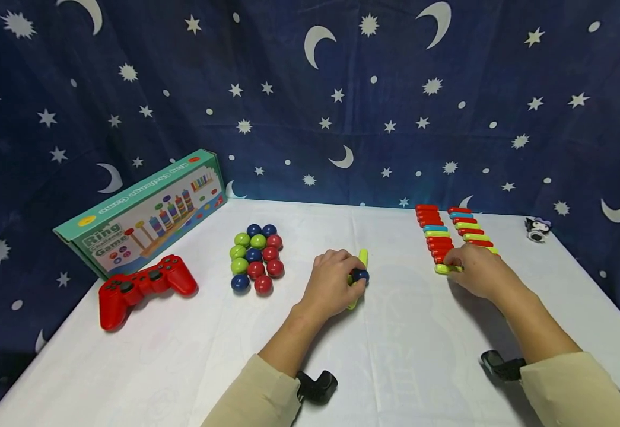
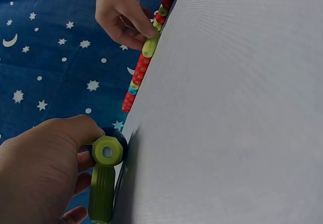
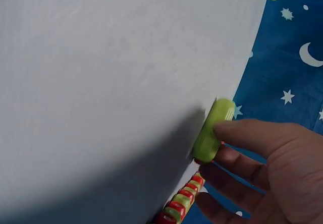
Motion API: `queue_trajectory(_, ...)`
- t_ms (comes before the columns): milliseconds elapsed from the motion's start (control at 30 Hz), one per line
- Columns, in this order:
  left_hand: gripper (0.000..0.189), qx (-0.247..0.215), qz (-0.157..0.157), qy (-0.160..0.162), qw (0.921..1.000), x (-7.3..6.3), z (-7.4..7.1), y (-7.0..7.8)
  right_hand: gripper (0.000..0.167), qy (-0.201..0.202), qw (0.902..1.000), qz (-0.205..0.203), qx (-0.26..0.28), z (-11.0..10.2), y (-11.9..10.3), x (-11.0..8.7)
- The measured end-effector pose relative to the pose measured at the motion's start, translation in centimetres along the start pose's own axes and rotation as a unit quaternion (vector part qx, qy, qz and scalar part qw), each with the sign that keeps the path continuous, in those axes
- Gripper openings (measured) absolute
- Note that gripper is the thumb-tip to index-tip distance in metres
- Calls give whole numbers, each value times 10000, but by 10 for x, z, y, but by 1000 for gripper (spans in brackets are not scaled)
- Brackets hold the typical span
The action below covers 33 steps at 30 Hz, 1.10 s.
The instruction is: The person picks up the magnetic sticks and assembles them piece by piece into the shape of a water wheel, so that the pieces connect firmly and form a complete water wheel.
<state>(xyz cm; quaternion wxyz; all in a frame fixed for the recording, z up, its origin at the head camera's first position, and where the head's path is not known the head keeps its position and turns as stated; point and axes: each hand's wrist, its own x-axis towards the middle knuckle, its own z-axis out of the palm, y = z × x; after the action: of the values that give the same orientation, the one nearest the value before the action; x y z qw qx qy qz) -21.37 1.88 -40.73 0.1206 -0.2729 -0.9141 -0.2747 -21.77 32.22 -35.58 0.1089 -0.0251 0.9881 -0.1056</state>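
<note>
Near the table's middle, my left hand (image 1: 333, 281) pinches a dark blue ball (image 1: 360, 276) between thumb and fingers. Yellow-green sticks (image 1: 363, 257) lie at the ball; in the left wrist view one stick (image 2: 102, 193) stretches below it and another (image 2: 107, 151) shows end-on, partly covering the ball. Over on the right, my right hand (image 1: 480, 271) pinches a yellow-green stick (image 3: 214, 130) at the near end of the left row of sticks (image 1: 439, 243). A second row of red, blue and yellow-green sticks (image 1: 467, 225) is partly hidden behind that hand.
Several blue, green and red balls (image 1: 254, 268) form a cluster left of centre. A red game controller (image 1: 146, 284) and a ring game box (image 1: 144, 216) stand at the left. A small figurine (image 1: 537, 229) sits at the back right, before a starry curtain (image 1: 288, 136).
</note>
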Motion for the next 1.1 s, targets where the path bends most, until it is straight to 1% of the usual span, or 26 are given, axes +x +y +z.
queue_trajectory(200,21,72,19,-9,10000,-1,1,1,28,-111,9987,-381,312,8,-6,-2)
queue_trajectory(400,22,36,21,-45,10000,-1,0,2,21,-5,9949,-780,638,14,-27,-2)
queue_trajectory(500,22,53,8,-80,10000,-1,-1,3,21,79,9928,-935,743,14,-41,0)
queue_trajectory(700,22,152,-22,-132,9998,-2,0,4,21,181,9890,-1238,793,16,-68,6)
queue_trajectory(833,22,177,24,-70,9998,-2,0,3,21,214,9856,-1478,788,18,-84,11)
queue_trajectory(967,21,200,103,46,9997,-2,0,3,20,158,9842,-1605,735,21,-95,15)
queue_trajectory(1100,20,235,167,151,9995,-1,-1,3,20,205,9842,-1665,574,23,-100,19)
